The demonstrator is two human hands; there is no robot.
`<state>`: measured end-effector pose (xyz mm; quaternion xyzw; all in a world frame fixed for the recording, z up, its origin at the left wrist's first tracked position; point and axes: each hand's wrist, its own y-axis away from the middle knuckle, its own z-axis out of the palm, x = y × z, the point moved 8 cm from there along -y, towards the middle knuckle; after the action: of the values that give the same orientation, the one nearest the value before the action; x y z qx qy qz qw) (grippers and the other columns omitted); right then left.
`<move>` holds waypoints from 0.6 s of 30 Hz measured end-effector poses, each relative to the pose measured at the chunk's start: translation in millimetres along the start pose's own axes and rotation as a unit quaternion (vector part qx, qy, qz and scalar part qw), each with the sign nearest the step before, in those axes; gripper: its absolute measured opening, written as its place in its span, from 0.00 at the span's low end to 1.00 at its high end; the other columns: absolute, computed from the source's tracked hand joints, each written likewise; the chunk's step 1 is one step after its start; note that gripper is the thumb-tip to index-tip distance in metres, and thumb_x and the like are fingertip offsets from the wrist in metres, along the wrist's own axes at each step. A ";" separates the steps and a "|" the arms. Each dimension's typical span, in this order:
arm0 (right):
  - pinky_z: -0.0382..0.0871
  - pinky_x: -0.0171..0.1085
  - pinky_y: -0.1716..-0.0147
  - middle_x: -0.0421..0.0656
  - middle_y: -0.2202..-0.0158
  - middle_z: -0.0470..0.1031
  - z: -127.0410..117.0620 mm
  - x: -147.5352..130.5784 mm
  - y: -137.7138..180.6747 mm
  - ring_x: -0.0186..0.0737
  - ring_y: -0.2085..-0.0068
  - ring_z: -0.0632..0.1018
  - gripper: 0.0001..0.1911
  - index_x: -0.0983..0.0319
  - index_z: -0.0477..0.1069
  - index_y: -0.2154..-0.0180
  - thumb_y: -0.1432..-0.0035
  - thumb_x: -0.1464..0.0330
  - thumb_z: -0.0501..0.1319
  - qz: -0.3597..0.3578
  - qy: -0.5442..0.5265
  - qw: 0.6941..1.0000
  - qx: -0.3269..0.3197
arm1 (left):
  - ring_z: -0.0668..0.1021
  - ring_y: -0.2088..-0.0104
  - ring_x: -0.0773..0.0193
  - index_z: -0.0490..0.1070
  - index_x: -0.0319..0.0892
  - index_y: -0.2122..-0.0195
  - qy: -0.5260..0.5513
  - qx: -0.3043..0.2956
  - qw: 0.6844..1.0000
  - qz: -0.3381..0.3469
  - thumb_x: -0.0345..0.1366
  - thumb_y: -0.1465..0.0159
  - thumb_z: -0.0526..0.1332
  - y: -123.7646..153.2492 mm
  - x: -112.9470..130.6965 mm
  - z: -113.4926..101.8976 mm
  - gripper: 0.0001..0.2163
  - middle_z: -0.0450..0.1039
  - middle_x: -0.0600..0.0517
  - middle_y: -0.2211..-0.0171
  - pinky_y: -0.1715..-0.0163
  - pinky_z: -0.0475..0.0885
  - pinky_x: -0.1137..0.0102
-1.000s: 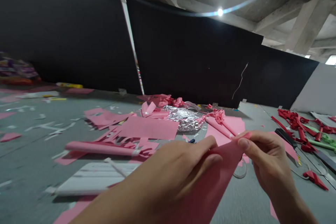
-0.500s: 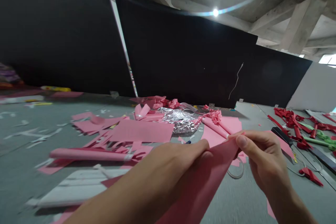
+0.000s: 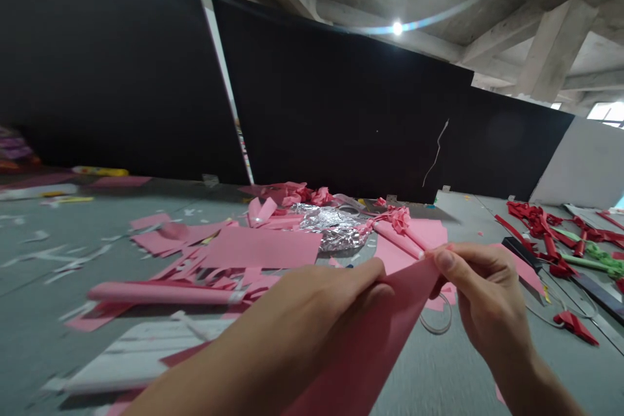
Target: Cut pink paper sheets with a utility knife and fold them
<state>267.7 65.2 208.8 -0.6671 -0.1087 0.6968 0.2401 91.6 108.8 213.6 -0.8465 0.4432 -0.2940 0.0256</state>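
Note:
A sheet of pink paper is stretched between my two hands above the grey table. My right hand pinches its far corner between thumb and forefinger. Along the upper left edge, my left hand is closed on the paper, its fingertips partly hidden behind the sheet. Just beyond the hands lie a rolled pink paper tube and a crumpled pink paper flower on flat pink sheets. A pale ring, perhaps a tape roll, rests under the sheet's right edge.
Crumpled silver foil and pink scraps cover the middle. To the left are a pink paper roll and a white slab. Red paper pieces and a black tool lie right. A black partition stands behind.
Both hands keep their hold on the pink sheet and have barely moved. The whole view has shifted slightly, with the background a little further left.

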 end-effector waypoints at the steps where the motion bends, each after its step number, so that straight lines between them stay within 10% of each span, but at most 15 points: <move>1: 0.80 0.39 0.72 0.43 0.73 0.82 0.8 -0.6 -0.4 0.40 0.71 0.77 0.08 0.51 0.91 0.62 0.35 0.55 0.76 -0.001 -0.008 1.000 -0.001 | 0.66 0.78 0.65 0.62 0.46 0.72 0.001 0.005 1.000 0.005 0.42 0.27 0.47 0.5 0.5 -1.2 0.16 0.69 0.55 0.79 0.76 0.54 0.69; 18: 0.82 0.38 0.73 0.45 0.66 0.86 -2.9 -9.3 -5.1 0.40 0.70 0.82 0.09 0.52 0.90 0.58 0.31 0.58 0.71 -0.044 -0.050 0.998 -0.011 | 0.79 0.74 0.59 0.72 0.45 0.64 -0.024 0.025 0.999 0.034 0.34 0.29 0.49 6.7 0.3 -4.3 0.13 0.83 0.50 0.70 0.72 0.62 0.66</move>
<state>271.5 64.6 219.1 -0.6286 -0.1572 0.7167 0.2578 84.5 105.4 215.2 -0.8370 0.4633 -0.2832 0.0675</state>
